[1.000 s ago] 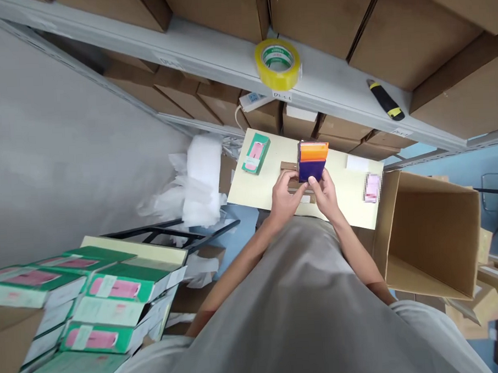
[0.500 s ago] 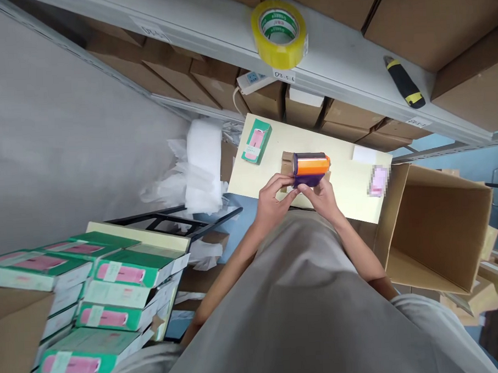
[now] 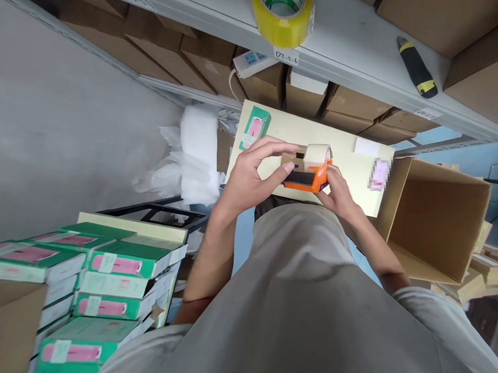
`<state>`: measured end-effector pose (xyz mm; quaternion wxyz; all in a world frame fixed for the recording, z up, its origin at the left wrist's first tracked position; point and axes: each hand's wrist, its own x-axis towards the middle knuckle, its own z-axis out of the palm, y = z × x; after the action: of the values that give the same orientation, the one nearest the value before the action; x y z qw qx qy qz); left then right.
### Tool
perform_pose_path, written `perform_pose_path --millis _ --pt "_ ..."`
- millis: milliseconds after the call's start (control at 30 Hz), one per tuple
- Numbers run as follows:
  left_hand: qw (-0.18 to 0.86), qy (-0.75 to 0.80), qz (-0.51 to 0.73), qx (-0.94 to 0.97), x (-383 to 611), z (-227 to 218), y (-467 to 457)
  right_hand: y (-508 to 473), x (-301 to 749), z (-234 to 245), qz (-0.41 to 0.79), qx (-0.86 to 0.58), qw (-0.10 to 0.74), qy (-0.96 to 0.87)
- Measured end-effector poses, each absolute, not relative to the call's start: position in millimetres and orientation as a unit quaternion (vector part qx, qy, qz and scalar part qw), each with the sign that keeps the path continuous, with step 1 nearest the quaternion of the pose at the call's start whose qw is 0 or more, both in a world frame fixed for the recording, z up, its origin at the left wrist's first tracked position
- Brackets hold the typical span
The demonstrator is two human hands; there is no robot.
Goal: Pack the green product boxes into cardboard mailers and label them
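Note:
My right hand (image 3: 339,191) grips an orange tape dispenser (image 3: 322,178) by its right side. A roll of pale tape (image 3: 317,154) sits in the dispenser, and its dark front edge faces me. Just left of the roll is a small brown cardboard box (image 3: 289,161), partly hidden by the dispenser and my fingers. My left hand (image 3: 252,175) is around this box, fingers over its far side and thumb on the near side, close to the dispenser. A green box with a pink picture (image 3: 255,128) lies on the cream tabletop (image 3: 342,160), behind my left hand.
A large open carton (image 3: 436,228) stands on the right. Green boxes (image 3: 116,264) are stacked at the left. On the shelf above are a yellow tape roll (image 3: 285,28) and a utility knife (image 3: 418,69). White wrapping (image 3: 200,155) stands beyond the table's left edge.
The dispenser has turned so its tape roll and dark edge show. My left hand has left the dispenser, spread its fingers and moved onto the small box. The view has shifted slightly.

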<state>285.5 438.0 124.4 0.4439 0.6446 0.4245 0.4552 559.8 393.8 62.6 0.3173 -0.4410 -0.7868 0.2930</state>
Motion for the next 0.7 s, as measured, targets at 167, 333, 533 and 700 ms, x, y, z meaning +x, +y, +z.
perform_pose_path --millis 167,333,533,700 --pt "0.48 0.387 0.426 0.662 282 136 441 397 574 65 0.252 -0.419 0.29 -0.823" --pt "0.484 0.388 0.421 0.662 282 146 439 399 576 74 0.224 -0.407 0.285 -0.839" --pt "0.443 0.379 0.404 0.705 281 157 437 399 574 87 0.184 -0.394 0.287 -0.853" --pt "0.438 0.378 0.409 0.706 279 164 433 400 578 93 0.191 -0.396 0.278 -0.854"
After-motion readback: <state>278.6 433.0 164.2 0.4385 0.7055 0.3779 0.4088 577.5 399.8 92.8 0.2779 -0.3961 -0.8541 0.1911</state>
